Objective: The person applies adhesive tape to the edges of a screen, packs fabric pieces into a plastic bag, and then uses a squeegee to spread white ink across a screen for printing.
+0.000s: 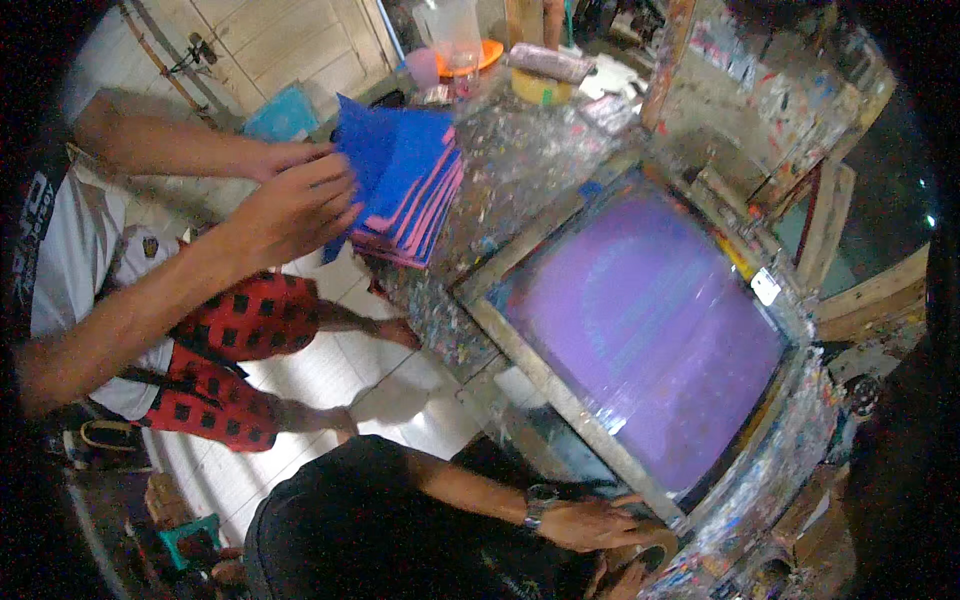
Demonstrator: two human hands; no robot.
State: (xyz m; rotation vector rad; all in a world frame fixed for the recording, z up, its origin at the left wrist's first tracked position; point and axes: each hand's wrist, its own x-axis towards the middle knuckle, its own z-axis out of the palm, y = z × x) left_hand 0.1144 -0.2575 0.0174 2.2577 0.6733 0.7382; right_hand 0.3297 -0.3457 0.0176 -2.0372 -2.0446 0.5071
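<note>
My left hand (585,524), with a watch (541,505) on its wrist, is at the near corner of a wooden-framed printing screen (640,320). Its fingers bend around a tan ring that looks like a roll of tape (657,553). Just below it, my right hand (618,578) is only partly in sight beside the same roll; its fingers are mostly hidden. The screen's mesh is purple with a faint bluish round design. It lies tilted across the paint-spattered table.
At the left, a co-worker in red checked shorts brings both hands (300,200) to a stack of blue and pink sheets (405,190) on the table's edge. Behind stand a clear jug (450,35), an orange dish (480,58) and a yellow container (540,88). Paint-stained boards (770,110) rise at the right.
</note>
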